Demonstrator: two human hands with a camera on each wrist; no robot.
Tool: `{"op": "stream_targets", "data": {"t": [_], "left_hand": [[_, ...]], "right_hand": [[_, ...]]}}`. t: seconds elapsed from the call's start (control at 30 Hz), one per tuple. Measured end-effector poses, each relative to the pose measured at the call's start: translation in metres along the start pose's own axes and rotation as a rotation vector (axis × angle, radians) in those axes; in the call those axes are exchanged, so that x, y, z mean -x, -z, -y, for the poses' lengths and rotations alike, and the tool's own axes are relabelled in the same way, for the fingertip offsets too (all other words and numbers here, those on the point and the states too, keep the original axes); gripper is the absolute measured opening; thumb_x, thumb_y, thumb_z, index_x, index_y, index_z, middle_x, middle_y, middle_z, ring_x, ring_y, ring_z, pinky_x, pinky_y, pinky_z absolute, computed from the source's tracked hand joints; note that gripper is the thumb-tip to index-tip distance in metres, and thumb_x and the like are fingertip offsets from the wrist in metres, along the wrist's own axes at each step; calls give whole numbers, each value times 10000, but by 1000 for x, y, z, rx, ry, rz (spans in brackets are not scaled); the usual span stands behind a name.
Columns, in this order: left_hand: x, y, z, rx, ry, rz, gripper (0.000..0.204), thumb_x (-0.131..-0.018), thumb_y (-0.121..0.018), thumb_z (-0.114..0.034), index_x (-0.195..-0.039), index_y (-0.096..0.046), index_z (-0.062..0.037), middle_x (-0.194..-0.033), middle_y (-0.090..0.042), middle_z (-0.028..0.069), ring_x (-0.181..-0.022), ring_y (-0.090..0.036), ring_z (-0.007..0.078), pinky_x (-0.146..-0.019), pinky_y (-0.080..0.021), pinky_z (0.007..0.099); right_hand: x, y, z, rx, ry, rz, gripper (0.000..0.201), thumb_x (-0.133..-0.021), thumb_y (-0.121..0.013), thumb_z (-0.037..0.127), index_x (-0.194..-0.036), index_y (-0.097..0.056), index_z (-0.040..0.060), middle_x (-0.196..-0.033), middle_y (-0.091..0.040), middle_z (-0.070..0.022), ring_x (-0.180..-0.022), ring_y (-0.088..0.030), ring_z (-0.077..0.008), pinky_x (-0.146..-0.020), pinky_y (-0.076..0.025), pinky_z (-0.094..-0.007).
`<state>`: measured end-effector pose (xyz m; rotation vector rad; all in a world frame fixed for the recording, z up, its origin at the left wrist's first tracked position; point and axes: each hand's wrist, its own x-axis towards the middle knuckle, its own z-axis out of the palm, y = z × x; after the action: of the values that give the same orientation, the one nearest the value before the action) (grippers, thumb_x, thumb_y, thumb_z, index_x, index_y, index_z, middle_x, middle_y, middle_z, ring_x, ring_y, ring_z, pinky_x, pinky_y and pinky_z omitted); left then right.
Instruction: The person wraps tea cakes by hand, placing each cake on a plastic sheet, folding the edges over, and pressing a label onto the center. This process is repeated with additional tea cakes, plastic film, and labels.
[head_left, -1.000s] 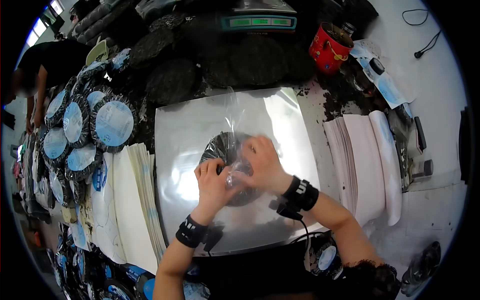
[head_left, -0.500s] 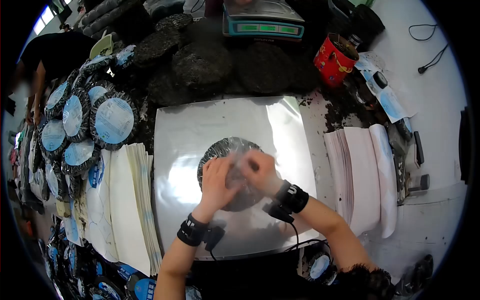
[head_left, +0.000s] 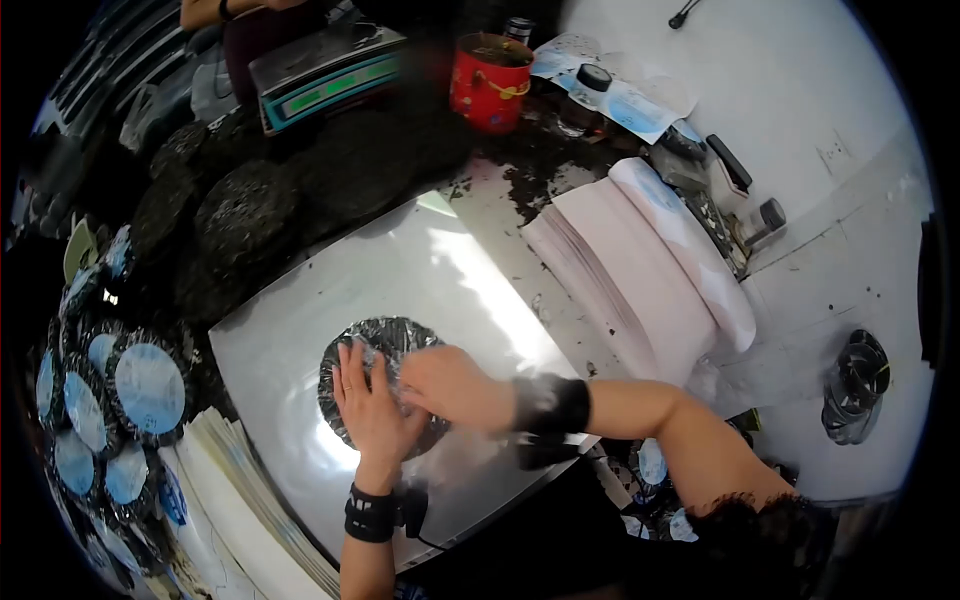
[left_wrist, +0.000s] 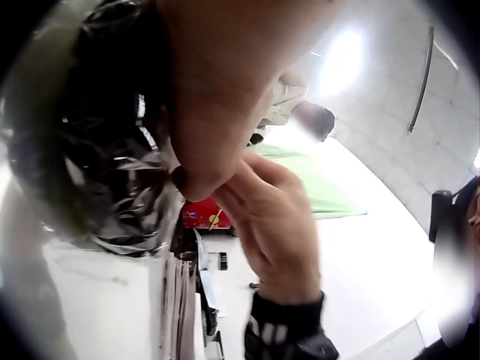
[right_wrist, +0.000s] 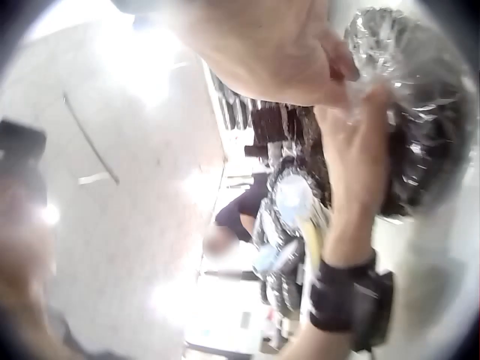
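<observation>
A round, dark cake [head_left: 385, 328] in clear plastic wrap lies on a shiny metal sheet [head_left: 480, 300]. My left hand [head_left: 376, 415] rests over its top, fingers extended. In the right wrist view, the left thumb presses by the bunched clear wrap [right_wrist: 367, 90]. Close beside it, my right hand [head_left: 455, 388] has curled fingers and pinches the gathered wrap at the cake's middle. The right hand [left_wrist: 274, 221] also shows beyond the left one in the left wrist view. Crinkled wrap [left_wrist: 127, 180] covers the cake's side there.
Wrapped cakes with blue round labels [head_left: 150, 388] are piled at left, beside a paper stack [head_left: 250, 500]. Bare dark cakes [head_left: 248, 205], a scale [head_left: 330, 92] and a red bucket [head_left: 492, 85] stand behind. Pinkish sheets [head_left: 630, 265] lie at right.
The head view has swung right, so the scene sits tilted and further left. The wrap that stood up from the cake is now gathered low under my hands. The left hand stays on the cake.
</observation>
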<state>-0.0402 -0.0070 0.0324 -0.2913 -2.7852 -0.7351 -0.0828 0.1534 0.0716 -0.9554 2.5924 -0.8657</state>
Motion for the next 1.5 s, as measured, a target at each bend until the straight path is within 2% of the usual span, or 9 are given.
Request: {"op": "stream_targets", "data": {"t": [0.17, 0.27, 0.4, 0.57, 0.77, 0.97, 1.17, 1.33, 1.5], "left_hand": [[7, -4, -13, 17, 30, 39, 863, -839, -698, -264, -1504, -329, 144, -1603, -317, 302, -1514, -272, 437, -1234, -198, 535], [5, -7, -14, -91, 77, 111, 820, -859, -677, -237, -1503, -334, 137, -1602, -317, 300, -1514, -270, 435, -1238, -198, 525], [2, -5, -20, -99, 85, 96, 790, -861, -672, -224, -1489, -358, 138, -1597, -325, 296, -1507, -284, 435, -1235, -208, 529], [1, -4, -23, -144, 54, 79, 751, -876, -651, -217, -1469, -370, 149, -1579, -346, 303, -1493, -304, 439, -1238, -210, 525], [2, -5, -23, -119, 73, 83, 761, -914, -628, -275, -1498, -354, 128, -1588, -341, 303, -1510, -284, 425, -1245, -186, 507], [8, 2, -23, -120, 81, 88, 871, -902, -689, -421, -1495, -361, 125, -1588, -348, 295, -1508, -296, 410, -1240, -206, 499], [9, -9, -14, -107, 77, 14, 715, -923, -651, -337, -1462, -444, 85, -1563, -403, 272, -1501, -315, 394, -1240, -214, 480], [23, -15, -9, 498, 36, -171, 394, -892, -691, -287, -1252, -669, -129, -1223, -690, 87, -1116, -664, 298, -951, -515, 438], [11, -15, -11, 305, 3, -104, 335, -889, -662, -247, -1198, -673, -118, -1197, -679, 113, -1141, -618, 331, -1013, -452, 436]], "right_hand": [[-18, -24, -37, -255, 169, -260, 136, -803, -697, 133, -802, -687, -2, -825, -682, -185, -733, -672, -352, -660, -530, -425], [48, 80, -119, -700, -295, -300, 114, -935, -686, 143, -1002, -696, 51, -913, -739, -62, -879, -683, -129, -769, -552, -310], [177, 223, -389, 1100, -320, -868, 468, -860, -791, 433, -1014, -582, 42, -879, -665, -169, -774, -633, -401, -752, -518, -459], [204, 299, -409, 477, -634, -278, 456, -860, -763, 448, -857, -636, 10, -763, -648, -198, -751, -648, -367, -702, -501, -450], [219, 292, -473, 582, -482, -664, 267, -873, -690, 249, -793, -644, -1, -747, -645, -192, -684, -623, -308, -665, -484, -435], [189, 309, -63, -53, -344, -757, 169, -968, -650, 168, -972, -569, 20, -848, -589, -46, -802, -559, -161, -736, -447, -319], [51, 15, -53, -4, 232, -356, 600, -958, -633, 290, -1486, -494, 41, -1536, -456, -247, -1419, -438, -424, -1168, -376, -462], [52, 7, -17, 130, 334, -86, 679, -932, -677, 313, -1460, -467, -58, -1452, -536, -227, -1348, -517, -381, -1184, -372, -428], [-20, -21, -38, -1250, -6, -133, 773, -981, -584, 357, -1574, -298, -47, -1603, -399, -176, -1485, -374, -272, -1231, -282, -401]]}}
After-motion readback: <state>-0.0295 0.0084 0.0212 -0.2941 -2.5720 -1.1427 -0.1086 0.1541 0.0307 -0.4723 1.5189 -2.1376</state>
